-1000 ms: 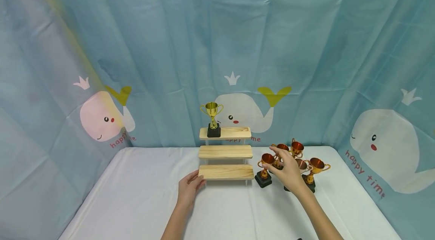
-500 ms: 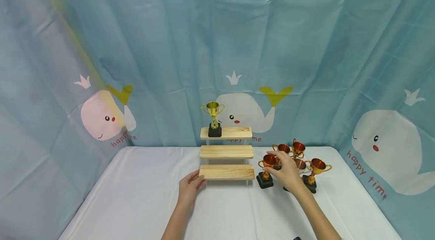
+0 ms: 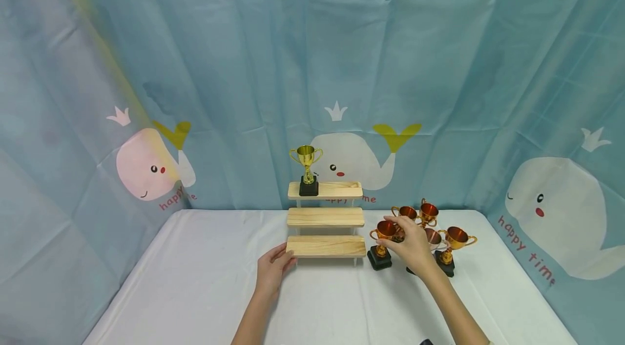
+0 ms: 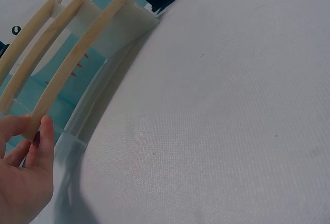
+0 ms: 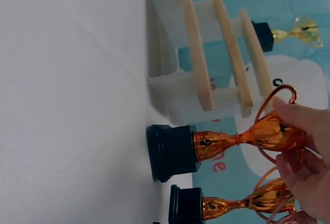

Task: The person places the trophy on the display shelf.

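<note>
My left hand [image 3: 270, 272] grips the left end of the lowest wooden board of a three-tier display stand [image 3: 324, 247], thumb on top and fingers beneath in the left wrist view. Right of the stand, my right hand [image 3: 412, 244] holds an orange-bronze trophy cup [image 5: 221, 144] around its bowl, between thumb and fingers. That trophy stands upright, its black base [image 3: 380, 258] at the tablecloth. On the left part of the top tier stands a gold trophy [image 3: 306, 163]. The two lower boards carry nothing.
Several more bronze trophies crowd behind and right of my right hand, including one at the far right [image 3: 455, 239] and one at the back [image 3: 428, 213]. A white cloth [image 3: 195, 280] covers the table. A blue whale-print curtain [image 3: 244, 63] hangs behind.
My right hand has lowered slightly, and its thumb and fingers have drawn in around the nearest bronze trophy's bowl. My left hand keeps its grip on the stand.
</note>
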{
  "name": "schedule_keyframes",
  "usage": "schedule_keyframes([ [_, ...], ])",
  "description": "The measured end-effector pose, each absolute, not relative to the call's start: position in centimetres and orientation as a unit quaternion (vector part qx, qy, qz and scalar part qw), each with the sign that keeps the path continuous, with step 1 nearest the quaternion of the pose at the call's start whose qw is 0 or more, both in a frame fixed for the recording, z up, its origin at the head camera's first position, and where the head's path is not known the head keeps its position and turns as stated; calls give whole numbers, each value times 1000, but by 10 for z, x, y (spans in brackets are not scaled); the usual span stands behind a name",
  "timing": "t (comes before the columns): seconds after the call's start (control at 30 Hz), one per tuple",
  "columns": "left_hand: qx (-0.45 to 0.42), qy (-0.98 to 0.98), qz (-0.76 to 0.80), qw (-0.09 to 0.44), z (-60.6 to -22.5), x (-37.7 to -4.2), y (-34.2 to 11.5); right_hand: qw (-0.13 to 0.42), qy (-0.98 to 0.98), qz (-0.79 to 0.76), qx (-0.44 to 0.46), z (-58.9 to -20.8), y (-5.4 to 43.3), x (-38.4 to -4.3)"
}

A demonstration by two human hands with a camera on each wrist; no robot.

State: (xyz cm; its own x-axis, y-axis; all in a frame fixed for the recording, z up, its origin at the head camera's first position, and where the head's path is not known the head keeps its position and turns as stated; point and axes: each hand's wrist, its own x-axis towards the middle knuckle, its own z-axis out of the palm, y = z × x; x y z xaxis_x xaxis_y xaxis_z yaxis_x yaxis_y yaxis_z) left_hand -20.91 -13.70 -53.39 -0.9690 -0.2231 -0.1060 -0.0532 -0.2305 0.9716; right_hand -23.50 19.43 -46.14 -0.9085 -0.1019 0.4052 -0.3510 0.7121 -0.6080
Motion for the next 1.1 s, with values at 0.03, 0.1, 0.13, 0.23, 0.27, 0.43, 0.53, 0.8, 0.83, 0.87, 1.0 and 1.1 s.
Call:
schedule_keyframes([
  [0.03, 112, -618, -777, 55, -534, -209, -137, 176, -908, 359, 126, -461, 194, -235],
  [0.1, 113, -618, -776, 54, -533, -208, -137, 178, -906, 362, 128, -459, 194, -235],
  [0.13, 113, -618, -777, 54, -533, -208, -136, 180, -904, 365, 130, -459, 194, -235],
  [0.23, 112, -617, -777, 53, -533, -208, -136, 185, -900, 370, 136, -456, 194, -235],
  [0.27, 112, -617, -777, 53, -533, -208, -136, 187, -899, 371, 138, -455, 193, -235],
  [0.43, 116, -617, -777, 54, -535, -209, -136, 194, -895, 374, 149, -449, 193, -235],
  [0.53, 117, -618, -775, 55, -535, -210, -136, 196, -894, 373, 155, -444, 192, -237],
  [0.8, 119, -617, -776, 55, -534, -210, -136, 186, -894, 374, 165, -426, 187, -242],
  [0.83, 118, -618, -776, 55, -534, -210, -137, 187, -893, 374, 169, -424, 187, -242],
  [0.87, 117, -618, -775, 55, -534, -210, -137, 190, -891, 374, 172, -422, 186, -243],
  [1.0, 118, -620, -774, 53, -533, -211, -137, 197, -889, 373, 179, -413, 185, -243],
  [1.1, 119, -621, -773, 52, -533, -211, -137, 202, -889, 368, 180, -407, 185, -244],
])
